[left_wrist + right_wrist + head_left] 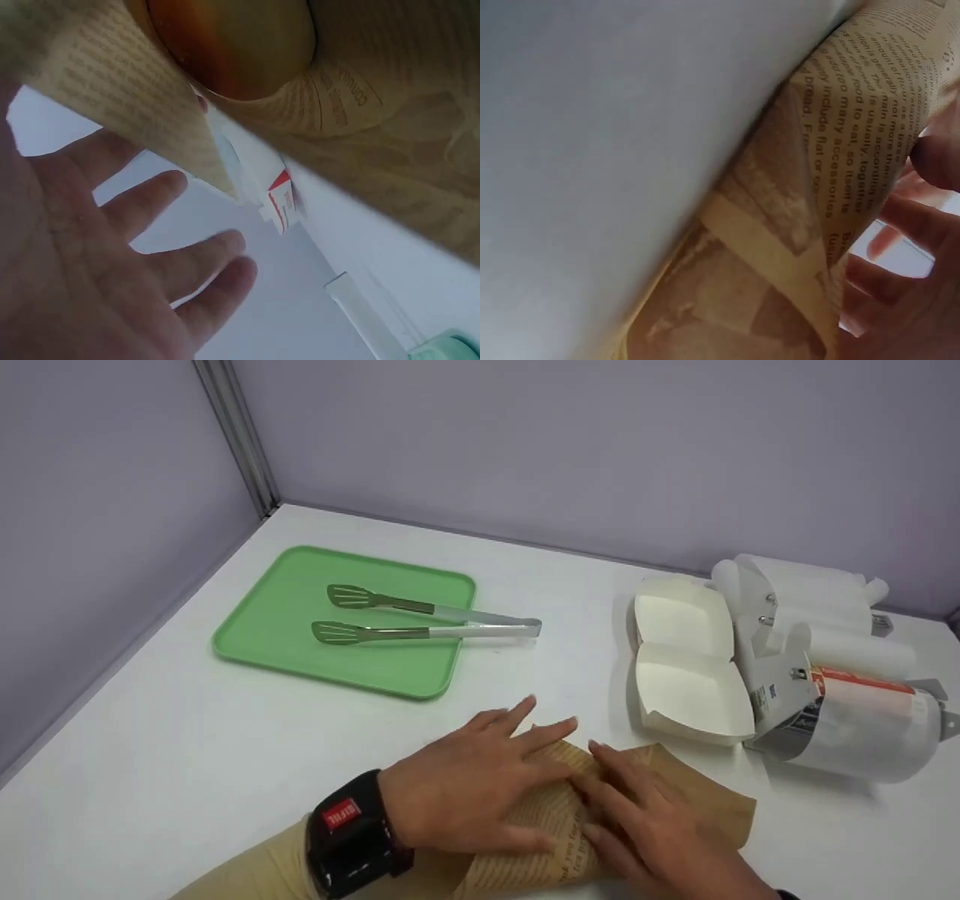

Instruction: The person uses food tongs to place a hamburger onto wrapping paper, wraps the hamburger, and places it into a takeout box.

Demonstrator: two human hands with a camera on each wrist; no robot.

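Note:
Printed brown wrapping paper (551, 821) lies folded on the near part of the table. Inside it, the left wrist view shows a glossy brown round bun (240, 45), hidden from the head view. My left hand (469, 787) is over the paper's left side with its fingers spread and fairly straight. On the other side, my right hand (667, 821) rests on the paper with fingers extended along the fold. In the right wrist view, its fingers (885, 281) lie right by the edge of the printed paper.
A green tray (262, 634) lies at the back left, with slotted metal tongs (484, 631) lying across its right edge. An opened white takeaway box (694, 682) stands at the right. Beside it are white rolls in a holder (825, 592) and a red-labelled container (877, 720).

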